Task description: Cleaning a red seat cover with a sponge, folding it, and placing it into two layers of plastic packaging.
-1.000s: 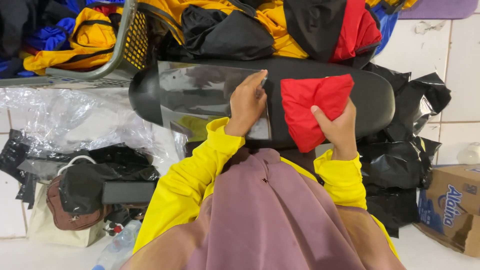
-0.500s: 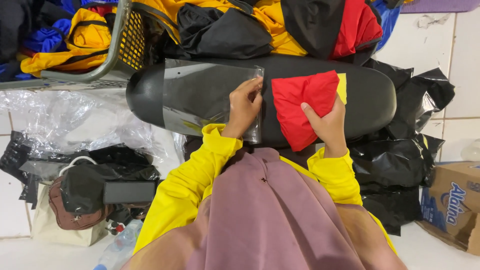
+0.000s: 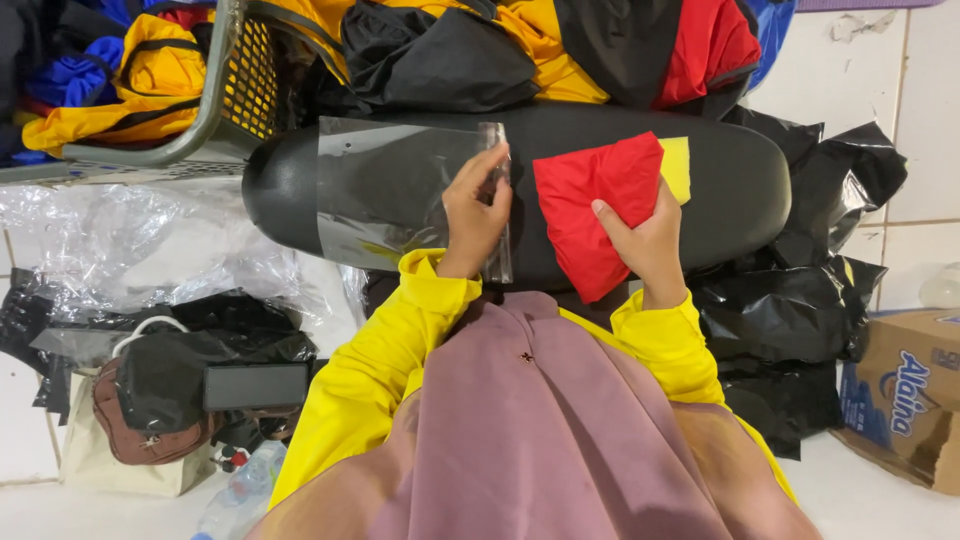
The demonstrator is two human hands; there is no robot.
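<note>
A clear plastic bag (image 3: 395, 190) lies flat on a black padded seat (image 3: 740, 185). My left hand (image 3: 475, 215) grips the bag's open right end between thumb and fingers. My right hand (image 3: 645, 240) holds a folded red and yellow cloth (image 3: 595, 205) just right of the bag's mouth, resting on the seat. A small gap separates the cloth from the bag. Both my sleeves are yellow, and a mauve cloth covers my front below.
A basket (image 3: 215, 100) with yellow, blue, black and red garments stands behind the seat. Crumpled clear plastic (image 3: 120, 245) and a brown bag (image 3: 140, 420) lie at left. Black plastic bags (image 3: 800, 310) pile at right beside a cardboard box (image 3: 905, 390).
The red cloth in my right hand has moved left toward the bag's open end. My left hand has stayed on the bag's right edge.
</note>
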